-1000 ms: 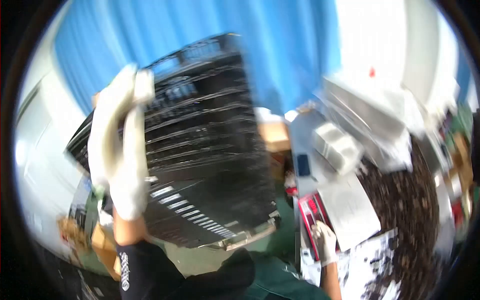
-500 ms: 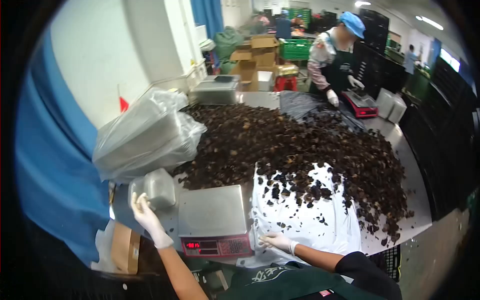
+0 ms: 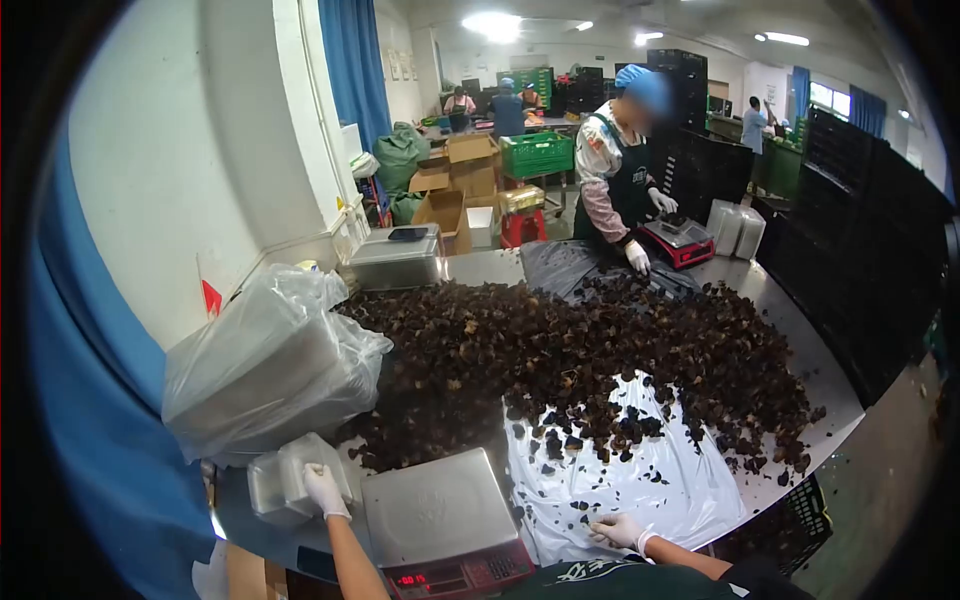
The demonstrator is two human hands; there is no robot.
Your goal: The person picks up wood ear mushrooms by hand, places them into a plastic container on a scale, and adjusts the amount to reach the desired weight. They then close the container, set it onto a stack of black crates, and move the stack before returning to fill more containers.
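Note:
Gloved in white, my left hand [image 3: 325, 490] is on the stack of clear plastic boxes [image 3: 290, 478] at the lower left, its fingers over the near box's edge. Right of it stands a red digital scale [image 3: 435, 510] with a bare metal plate and a lit display. My right hand [image 3: 618, 531], also gloved, rests over a white plastic sheet [image 3: 620, 490] with its fingers drawn together; whether something small is between them is unclear. Dark dried pieces [image 3: 540, 340] form a wide heap beyond the scale and partly over the sheet.
A plastic bag of containers [image 3: 275, 370] sits at the left. A metal box with a phone [image 3: 395, 258] stands behind it. Across the table a co-worker [image 3: 620, 170] works at another red scale [image 3: 678, 240]. A black crate [image 3: 800, 520] is below the right edge.
The view has tilted up. My left hand has moved from beside the clear boxes onto them. My right hand is still over the white sheet.

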